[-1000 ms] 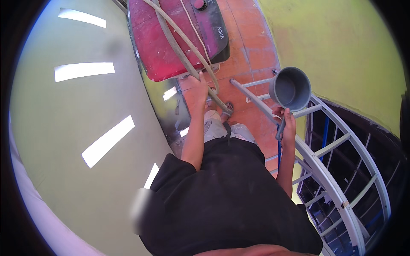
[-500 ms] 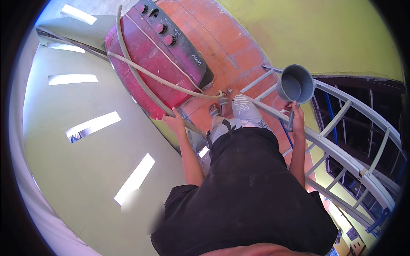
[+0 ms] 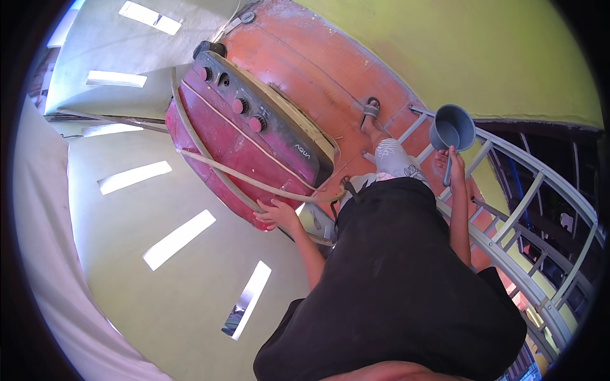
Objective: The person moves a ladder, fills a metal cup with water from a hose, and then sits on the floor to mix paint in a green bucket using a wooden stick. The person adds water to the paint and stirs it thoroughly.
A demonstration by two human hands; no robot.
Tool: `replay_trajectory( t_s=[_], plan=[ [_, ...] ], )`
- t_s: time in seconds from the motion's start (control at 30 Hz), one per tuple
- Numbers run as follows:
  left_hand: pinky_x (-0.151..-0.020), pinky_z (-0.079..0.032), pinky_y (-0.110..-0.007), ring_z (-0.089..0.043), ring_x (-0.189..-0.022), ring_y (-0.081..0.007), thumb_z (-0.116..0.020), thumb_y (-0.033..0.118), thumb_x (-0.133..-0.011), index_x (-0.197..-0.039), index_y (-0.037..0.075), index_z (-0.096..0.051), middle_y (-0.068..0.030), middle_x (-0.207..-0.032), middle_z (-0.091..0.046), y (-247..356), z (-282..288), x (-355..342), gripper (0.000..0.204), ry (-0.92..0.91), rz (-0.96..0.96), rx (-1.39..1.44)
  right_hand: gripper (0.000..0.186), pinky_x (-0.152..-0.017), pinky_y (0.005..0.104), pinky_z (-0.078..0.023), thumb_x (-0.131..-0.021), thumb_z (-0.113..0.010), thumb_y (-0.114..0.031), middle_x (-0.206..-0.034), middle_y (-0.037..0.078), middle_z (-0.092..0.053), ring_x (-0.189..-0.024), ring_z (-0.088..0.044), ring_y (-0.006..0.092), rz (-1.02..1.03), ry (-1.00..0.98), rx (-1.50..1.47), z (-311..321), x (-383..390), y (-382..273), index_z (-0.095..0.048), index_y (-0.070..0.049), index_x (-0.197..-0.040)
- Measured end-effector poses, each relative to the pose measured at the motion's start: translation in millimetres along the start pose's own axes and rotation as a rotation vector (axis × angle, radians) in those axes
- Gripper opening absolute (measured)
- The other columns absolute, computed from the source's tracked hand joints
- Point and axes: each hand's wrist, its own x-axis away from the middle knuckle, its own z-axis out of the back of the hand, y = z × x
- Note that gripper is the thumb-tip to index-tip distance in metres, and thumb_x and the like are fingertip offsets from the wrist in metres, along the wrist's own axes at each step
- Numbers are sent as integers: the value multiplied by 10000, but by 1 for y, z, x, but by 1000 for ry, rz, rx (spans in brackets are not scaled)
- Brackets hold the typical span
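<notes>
Beside the red washing machine (image 3: 232,143), lower left corner, left hand (image 3: 277,214) sits with fingers loosely spread, next to the lower end of the thick tan hose (image 3: 202,151); hose seems to run behind the palm, can't tell if the fingers touch it. Right hand (image 3: 456,166) is closed round the handle of a grey dipper (image 3: 454,127), cup raised above the hand, mouth facing the camera, inside dark, contents can't be made out. Dipper overlaps the top of the aluminium ladder (image 3: 489,246) in view; whether they touch is unclear. Thick hose curves down across the machine's lid; a thinner hose (image 3: 254,181) crosses it and runs right toward the person's legs; a pale cord (image 3: 254,141) lies along the lid near the dark control panel (image 3: 283,136), which has three pinkish knobs. Person wears a black shirt (image 3: 387,279), light patterned shorts (image 3: 391,159) and sandals (image 3: 371,109), one foot forward on the orange tile floor (image 3: 318,70), the other mostly hidden by the thin hose. Yellow-green wall (image 3: 470,57) upper right, dark barred opening (image 3: 546,165) behind the ladder. Pale wall (image 3: 133,279) on the left has slanted bright slots; whitish cloth (image 3: 60,254) hangs along the far left edge.
</notes>
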Motion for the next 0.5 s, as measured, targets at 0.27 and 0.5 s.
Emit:
replay_trajectory(
  t_s=[0.27,0.5],
  plan=[
    [-1043,-276,-521,-310,-1284,-388,-477,273,-938,-1323,-23,-432,-209,-1374,-313,140,21,7,488,464,-64,12,403,-686,280,-493,-981,-507,-466,-920,66,-661,-814,-662,154,-200,-92,180,-32,-150,-56,-561,-70,-932],
    [-971,-351,-421,-427,-1104,-310,-522,45,-896,-1064,-21,-556,-168,-1154,-406,384,-6,45,183,-42,-637,464,382,-693,272,-466,-999,-491,-433,-886,65,-659,-733,-606,120,-127,-356,317,-95,-245,-136,-579,-67,-933]
  ],
)
